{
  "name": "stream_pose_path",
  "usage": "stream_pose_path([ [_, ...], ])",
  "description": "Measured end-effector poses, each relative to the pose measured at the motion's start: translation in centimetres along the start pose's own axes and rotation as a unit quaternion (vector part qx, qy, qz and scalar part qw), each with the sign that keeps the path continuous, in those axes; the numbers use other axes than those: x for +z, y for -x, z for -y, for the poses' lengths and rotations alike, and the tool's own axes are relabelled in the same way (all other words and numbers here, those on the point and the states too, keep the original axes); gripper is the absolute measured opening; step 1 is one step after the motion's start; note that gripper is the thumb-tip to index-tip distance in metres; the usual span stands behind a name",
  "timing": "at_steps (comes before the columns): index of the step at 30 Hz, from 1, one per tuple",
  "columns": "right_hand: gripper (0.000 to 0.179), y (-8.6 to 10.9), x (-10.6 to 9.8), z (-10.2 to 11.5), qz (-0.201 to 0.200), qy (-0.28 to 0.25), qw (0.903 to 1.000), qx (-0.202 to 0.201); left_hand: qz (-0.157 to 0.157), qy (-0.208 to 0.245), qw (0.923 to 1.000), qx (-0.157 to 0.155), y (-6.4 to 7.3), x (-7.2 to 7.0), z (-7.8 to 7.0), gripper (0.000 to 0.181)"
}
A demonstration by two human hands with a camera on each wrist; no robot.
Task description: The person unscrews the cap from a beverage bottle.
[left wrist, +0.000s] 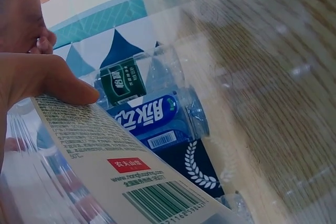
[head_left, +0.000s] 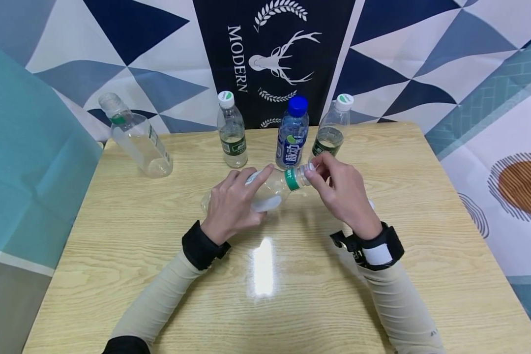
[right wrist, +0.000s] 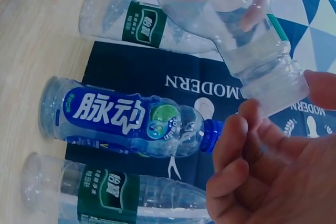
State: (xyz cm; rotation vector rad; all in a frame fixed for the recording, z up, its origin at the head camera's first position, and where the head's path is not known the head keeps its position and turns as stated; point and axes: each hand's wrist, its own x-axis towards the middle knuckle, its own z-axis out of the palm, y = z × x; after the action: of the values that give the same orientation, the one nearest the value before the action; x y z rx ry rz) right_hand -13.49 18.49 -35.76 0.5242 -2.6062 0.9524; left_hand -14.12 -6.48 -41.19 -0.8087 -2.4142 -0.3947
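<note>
My left hand grips a clear plastic bottle with a green neck band, tipped over nearly level above the table. The bottle's neck points right. At its mouth, my right hand pinches the translucent cap between thumb and fingers. Whether the cap is threaded on or loose, I cannot tell. In the left wrist view the left thumb lies along the bottle's printed label. Close behind the held bottle stands a blue-capped drink bottle.
Two white-capped water bottles, one left and one right of the blue-capped one, stand along the wooden table's back edge. Another clear bottle stands at the far left. A patterned cloth hangs behind. Something small and white shows beside the right wrist.
</note>
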Motion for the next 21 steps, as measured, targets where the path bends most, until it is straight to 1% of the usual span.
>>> stream_pose_path([
  [3, 0.037, -0.01, -0.04, 0.03, -0.006, -0.007, 0.9998, -0.018, -0.002, -0.001, 1.0, -0.002, 0.1, 0.01, 0.06, 0.094],
  [6, 0.036, -0.05, 0.11, 0.1, -0.028, -0.011, 0.9993, -0.023, -0.006, -0.002, 1.0, -0.002, 0.14, 0.05, 0.08, 0.095],
  [9, 0.038, -0.13, 0.38, 0.25, -0.05, -0.011, 0.9987, -0.009, -0.009, -0.003, 1.0, 0.001, 0.13, 0.04, 0.05, 0.096],
  [11, 0.041, -0.18, 0.53, 0.36, -0.052, -0.004, 0.9985, 0.014, -0.01, -0.004, 0.9999, 0.003, 0.12, 0.02, 0.04, 0.096],
  [15, 0.049, -0.18, 0.57, 0.43, -0.024, 0.014, 0.997, 0.072, -0.006, -0.008, 1.0, 0.001, 0.08, 0.01, 0.08, 0.096],
  [17, 0.052, -0.17, 0.52, 0.4, -0.005, 0.02, 0.9954, 0.093, -0.003, -0.008, 1.0, 0.0, 0.07, 0.04, 0.12, 0.095],
  [19, 0.054, -0.18, 0.42, 0.34, 0.012, 0.02, 0.9945, 0.102, 0.002, -0.009, 1.0, -0.001, 0.07, 0.1, 0.15, 0.095],
  [21, 0.054, -0.22, 0.29, 0.32, 0.024, 0.013, 0.9943, 0.103, 0.005, -0.008, 1.0, 0.0, 0.08, 0.16, 0.16, 0.096],
])
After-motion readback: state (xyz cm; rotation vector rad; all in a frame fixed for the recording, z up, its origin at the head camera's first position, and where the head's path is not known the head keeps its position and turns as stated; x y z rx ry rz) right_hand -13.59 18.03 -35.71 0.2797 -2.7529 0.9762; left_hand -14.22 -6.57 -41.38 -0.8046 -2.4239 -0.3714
